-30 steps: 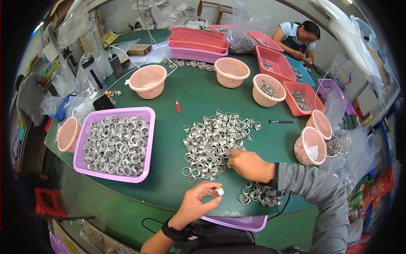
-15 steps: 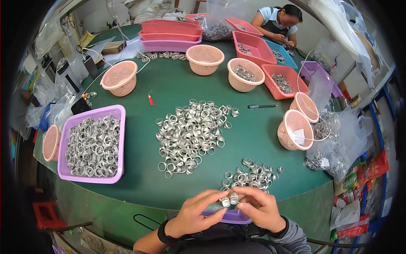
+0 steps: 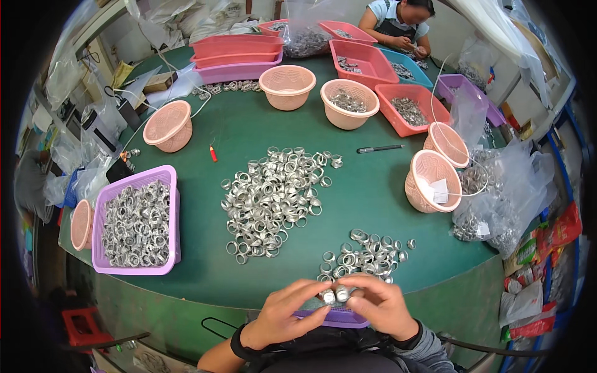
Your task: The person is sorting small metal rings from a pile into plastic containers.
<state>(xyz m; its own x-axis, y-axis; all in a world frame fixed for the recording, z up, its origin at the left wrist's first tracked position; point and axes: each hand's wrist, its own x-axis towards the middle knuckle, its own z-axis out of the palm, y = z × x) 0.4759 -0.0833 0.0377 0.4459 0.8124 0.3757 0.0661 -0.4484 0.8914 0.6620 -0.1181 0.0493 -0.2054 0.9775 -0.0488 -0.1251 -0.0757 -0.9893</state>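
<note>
My left hand (image 3: 287,314) is closed, thumb and fingertips pinching a silver-coloured metal ring (image 3: 328,297) with a squarish flat top. My right hand (image 3: 384,309) pinches a similar ring (image 3: 342,294) close beside it. Both hands are at the table's near edge, over a purple basket (image 3: 339,318) that they partly cover. Just beyond my fingers lies a small pile of loose rings (image 3: 367,255). A larger heap of rings (image 3: 270,202) spreads over the middle of the green table (image 3: 205,242). To the left, a purple basket (image 3: 175,239) is filled with more rings.
Pink baskets (image 3: 287,88) stand across the far side, one with rings (image 3: 348,105). Red trays (image 3: 407,127) and clear bags of rings (image 3: 497,199) line the right. A pen (image 3: 380,149) and a red-tipped item (image 3: 213,153) lie on the table. Another person (image 3: 398,28) sits at the far right.
The whole view has shifted and tilted slightly. Both hands stay nearly in place, and the two rings between my fingers have turned a little, their tops facing up more.
</note>
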